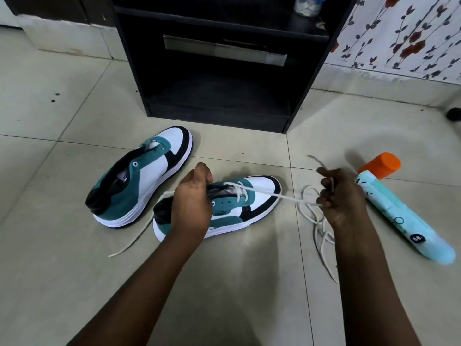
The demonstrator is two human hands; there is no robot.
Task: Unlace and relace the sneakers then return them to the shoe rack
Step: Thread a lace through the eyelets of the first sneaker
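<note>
Pulling taut, the right hand pinches the white lace out past the toe of the near sneaker, loose loops trailing on the floor. Left hand curls round the sneaker's collar, grip closed. Far sneaker lies laceless before the black rack. Spray can beside the right hand.

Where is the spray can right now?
Head view, right side: the spray can lies on the floor, just right of the right hand.
</note>
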